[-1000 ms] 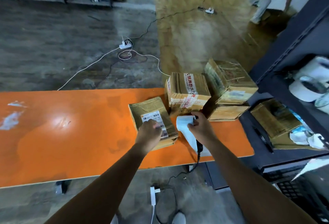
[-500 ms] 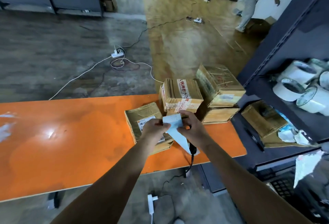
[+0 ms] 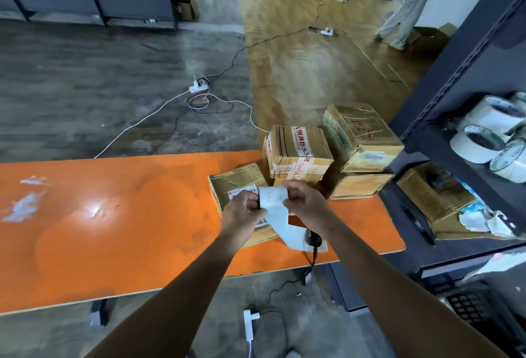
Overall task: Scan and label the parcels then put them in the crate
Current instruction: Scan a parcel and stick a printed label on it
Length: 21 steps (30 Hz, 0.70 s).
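Nearest me, bottom right, there's a dark grid-walled crate [image 3: 469,306]; can't tell what's in it. The white label strip [image 3: 274,199] runs long-ways from my hands back toward me and rightward, its tail draped over a black corded device [image 3: 315,241] near the orange table's [image 3: 113,229] front edge. My left hand [image 3: 243,213] and right hand [image 3: 308,209] both pinch its far end with curled fingers, handwriting up. Underneath is a flat parcel [image 3: 236,181], and just beyond it are stacked parcels [image 3: 299,149]. The shelf [image 3: 455,72] on the right holds tape rolls [image 3: 481,144].
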Available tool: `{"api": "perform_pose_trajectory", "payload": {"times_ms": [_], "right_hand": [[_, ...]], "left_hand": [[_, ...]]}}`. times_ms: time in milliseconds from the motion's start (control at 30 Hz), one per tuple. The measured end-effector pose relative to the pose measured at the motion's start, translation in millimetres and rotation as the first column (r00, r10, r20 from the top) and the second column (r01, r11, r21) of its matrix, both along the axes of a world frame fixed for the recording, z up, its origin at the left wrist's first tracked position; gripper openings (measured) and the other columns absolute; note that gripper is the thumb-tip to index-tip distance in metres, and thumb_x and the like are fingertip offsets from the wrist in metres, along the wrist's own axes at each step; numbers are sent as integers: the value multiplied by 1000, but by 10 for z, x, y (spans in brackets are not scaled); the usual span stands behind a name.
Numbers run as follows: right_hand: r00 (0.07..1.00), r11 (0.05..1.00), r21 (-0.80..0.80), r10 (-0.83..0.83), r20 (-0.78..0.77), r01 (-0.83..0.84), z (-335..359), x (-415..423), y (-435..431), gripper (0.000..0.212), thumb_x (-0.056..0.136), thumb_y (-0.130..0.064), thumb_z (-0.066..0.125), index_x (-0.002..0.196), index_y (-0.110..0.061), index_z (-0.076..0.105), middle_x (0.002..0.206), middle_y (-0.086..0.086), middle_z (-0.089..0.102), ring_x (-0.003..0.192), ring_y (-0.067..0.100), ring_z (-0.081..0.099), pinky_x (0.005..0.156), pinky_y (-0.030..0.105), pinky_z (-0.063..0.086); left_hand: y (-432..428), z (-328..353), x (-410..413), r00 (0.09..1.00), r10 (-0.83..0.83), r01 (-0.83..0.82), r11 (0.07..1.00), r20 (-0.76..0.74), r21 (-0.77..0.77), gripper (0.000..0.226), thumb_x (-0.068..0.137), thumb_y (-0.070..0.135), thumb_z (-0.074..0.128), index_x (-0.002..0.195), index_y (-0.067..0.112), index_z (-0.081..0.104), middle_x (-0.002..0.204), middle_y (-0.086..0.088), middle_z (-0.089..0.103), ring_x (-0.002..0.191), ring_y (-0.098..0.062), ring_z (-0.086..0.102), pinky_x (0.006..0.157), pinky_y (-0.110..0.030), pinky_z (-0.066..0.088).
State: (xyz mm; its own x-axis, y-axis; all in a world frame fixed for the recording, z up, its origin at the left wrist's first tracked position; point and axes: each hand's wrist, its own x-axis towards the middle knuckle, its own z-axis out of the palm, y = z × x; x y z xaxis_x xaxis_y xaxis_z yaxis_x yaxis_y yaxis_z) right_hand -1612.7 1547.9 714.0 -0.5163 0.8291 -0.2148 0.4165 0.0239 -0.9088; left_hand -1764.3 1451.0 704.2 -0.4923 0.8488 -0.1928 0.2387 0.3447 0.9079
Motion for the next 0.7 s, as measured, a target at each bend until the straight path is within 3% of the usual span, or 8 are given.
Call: {"api": "perform_pose_trajectory", "payload": {"times_ms": [167, 400, 567, 700], "right_hand": [[998, 998, 42, 42, 49, -44, -23, 17, 7, 43, 90, -11, 66, 132, -19, 58, 108, 2, 69, 99, 10, 66, 89, 28, 55], [996, 994, 108, 0, 93, -10, -64, 16, 35, 25, 94, -20, 61, 120, -20, 63, 108, -2, 65, 93, 9, 67, 78, 32, 61], [991, 989, 149, -34, 130, 14, -96, -12, 37, 9, 94, -22, 63, 101, -27, 61, 106, -1, 69, 84, 9, 69, 73, 35, 62], [990, 986, 164, -36, 133, 13, -100, -8, 41, 11, 94, -22, 61, 105, -25, 61, 105, -3, 67, 85, 8, 68, 75, 33, 61]], "left_hand": [[-20, -30, 4, 993, -8, 7, 1000, -117, -7, 27, 80, 10, 76, 95, 21, 57, 95, 1, 70, 81, -8, 63, 66, -11, 46], [-6, -51, 50, 965, -40, 36, 999, -257, -24, 28, 85, 15, 73, 109, 10, 59, 108, -3, 69, 96, -15, 64, 79, -27, 52], [-3, -69, 75, 946, -55, 48, 998, -321, -32, 27, 87, 14, 70, 109, 8, 57, 113, -7, 69, 100, -20, 65, 77, -28, 52], [10, -59, 84, 941, -63, 52, 998, -332, -42, 27, 88, 16, 70, 109, 8, 55, 113, -7, 69, 98, -20, 66, 76, -32, 54]]}}
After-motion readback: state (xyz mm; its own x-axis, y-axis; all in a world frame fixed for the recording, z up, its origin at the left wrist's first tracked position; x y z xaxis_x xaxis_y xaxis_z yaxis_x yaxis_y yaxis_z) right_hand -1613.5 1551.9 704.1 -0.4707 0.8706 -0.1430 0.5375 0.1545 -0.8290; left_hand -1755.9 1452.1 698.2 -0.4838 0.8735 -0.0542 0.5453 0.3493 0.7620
